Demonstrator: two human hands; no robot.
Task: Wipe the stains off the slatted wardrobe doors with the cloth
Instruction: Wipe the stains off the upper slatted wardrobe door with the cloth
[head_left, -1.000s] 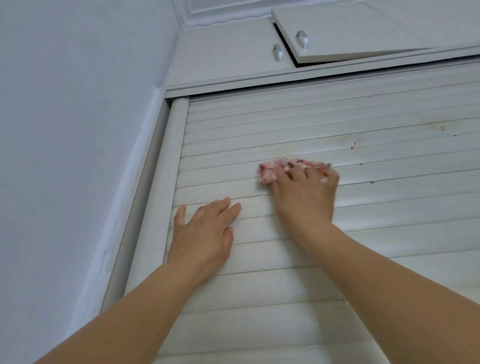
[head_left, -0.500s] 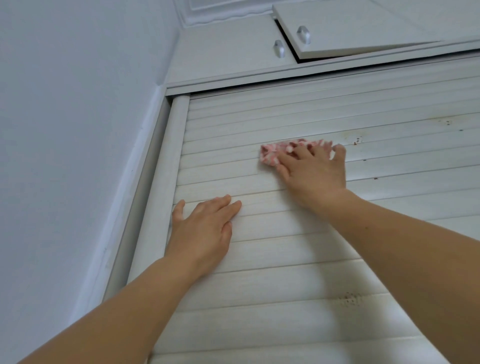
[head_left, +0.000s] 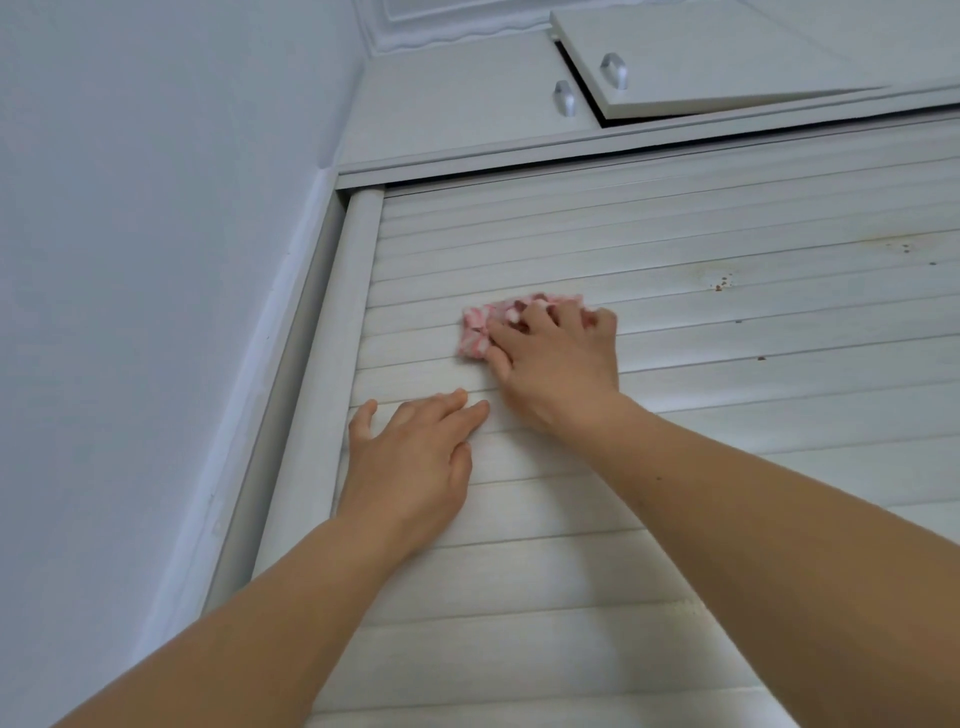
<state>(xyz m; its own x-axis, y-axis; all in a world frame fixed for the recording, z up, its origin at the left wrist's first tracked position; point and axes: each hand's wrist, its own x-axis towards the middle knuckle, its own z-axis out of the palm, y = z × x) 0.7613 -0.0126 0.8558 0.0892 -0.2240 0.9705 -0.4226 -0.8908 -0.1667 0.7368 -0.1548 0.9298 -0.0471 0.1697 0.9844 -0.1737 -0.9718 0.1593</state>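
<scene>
Pressing the cloth (head_left: 480, 327) against the slatted door (head_left: 675, 467), the right hand (head_left: 558, 358) is seen with its fingers bent over the pink-and-white fabric, which is bunched beneath the fingertips and shows past them on the side toward the door's left edge post (head_left: 332, 395). The left hand (head_left: 415, 457) is laid flat on the slats with its fingers straight and nothing held; it is placed just below the cloth and nearer the post, and appears to serve as a brace.

The governing relation is the following. The brown stain cluster (head_left: 722, 283) lies on the far side of the right hand from the post, one or two slats higher than the cloth. Further specks (head_left: 904, 248) are located higher and farther from the post, and a single spot (head_left: 761, 358) sits roughly level with the right hand, also away from the post. The slats run horizontally, so any stroke is best kept along their length. The right hand is the nearer hand to every mark, and no obstacle is present between cloth and stains.

Above the door, a top rail (head_left: 519, 156) is fitted, with upper cabinet doors (head_left: 467, 104) carrying metal handles (head_left: 563, 97); one cabinet door is ajar. A plain wall (head_left: 156, 260) adjoins the post.
</scene>
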